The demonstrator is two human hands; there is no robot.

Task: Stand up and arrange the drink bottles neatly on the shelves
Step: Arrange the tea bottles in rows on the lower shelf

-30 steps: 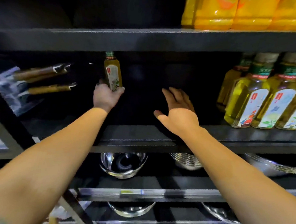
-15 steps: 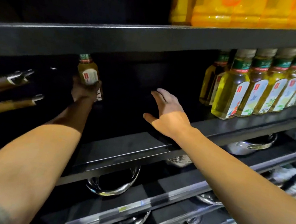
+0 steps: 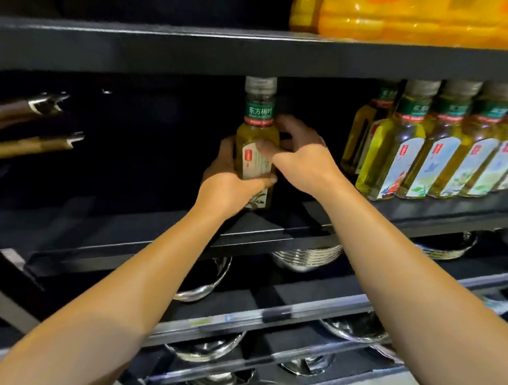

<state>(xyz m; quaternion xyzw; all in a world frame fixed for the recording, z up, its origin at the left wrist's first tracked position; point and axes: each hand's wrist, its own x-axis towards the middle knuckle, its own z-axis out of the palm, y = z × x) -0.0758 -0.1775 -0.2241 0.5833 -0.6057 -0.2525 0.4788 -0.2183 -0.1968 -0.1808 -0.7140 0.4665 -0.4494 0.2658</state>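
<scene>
A green-tea bottle (image 3: 256, 126) with a grey cap and green neck label stands upright at the middle of the dark shelf (image 3: 274, 227). My left hand (image 3: 232, 184) grips its lower body from the left. My right hand (image 3: 300, 159) closes on its right side, thumb across the label. To the right, a row of several matching tea bottles (image 3: 430, 144) stands upright along the same shelf. A gap separates the held bottle from that row.
Orange juice bottles (image 3: 409, 16) fill the shelf above. Two wooden-handled tools (image 3: 32, 122) stick out at the left of the middle shelf. Stacked steel bowls (image 3: 305, 257) sit on the shelves below.
My left hand carried the bottle from the shelf's left side to the middle. My right hand rose off the shelf edge and closed on the bottle.
</scene>
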